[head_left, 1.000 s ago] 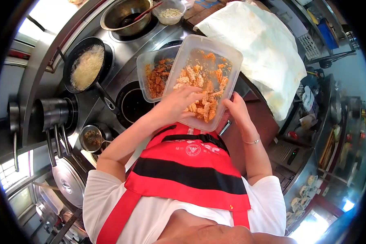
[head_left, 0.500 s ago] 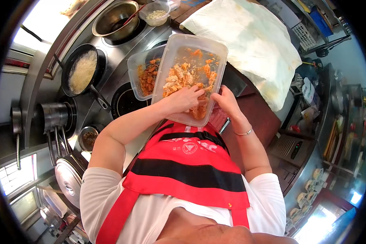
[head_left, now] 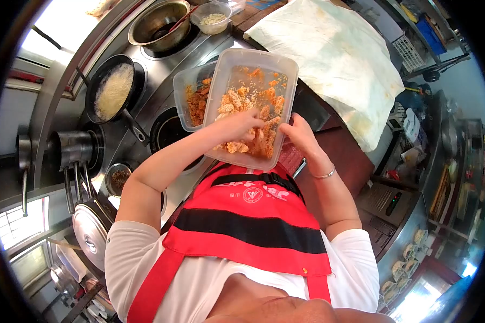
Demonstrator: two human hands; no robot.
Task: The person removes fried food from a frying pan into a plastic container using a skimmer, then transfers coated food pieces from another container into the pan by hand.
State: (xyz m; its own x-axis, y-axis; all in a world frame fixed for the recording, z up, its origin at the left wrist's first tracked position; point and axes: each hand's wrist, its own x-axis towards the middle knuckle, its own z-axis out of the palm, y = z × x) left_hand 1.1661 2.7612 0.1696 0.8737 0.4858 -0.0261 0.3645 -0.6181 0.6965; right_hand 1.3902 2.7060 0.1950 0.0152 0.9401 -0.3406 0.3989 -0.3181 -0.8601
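A translucent plastic box (head_left: 258, 55) is tilted in front of my red apron, with orange, crumb-coated pieces (head_left: 234, 102) inside. My left hand (head_left: 243, 125) reaches in from the left, its fingers curled among the pieces, fingertips partly hidden. Around the box's right edge, my right hand (head_left: 300, 133) is closed, thumb near the rim. Just left of this box, and partly covered by it, a second plastic box (head_left: 180, 91) on the stove holds darker orange pieces (head_left: 197, 102).
Foamy, pale oil (head_left: 114, 92) fills a black frying pan (head_left: 94, 86) on the left. Behind are a metal bowl (head_left: 136, 33) and a small bowl of pale bits (head_left: 214, 19). A whitish cloth (head_left: 334, 64) covers the surface at back right. Saucepans (head_left: 73, 148) hang left.
The box has shifted left in view. My left hand has moved about in the pieces and its fingers have curled. My right hand has stayed at the box's right edge.
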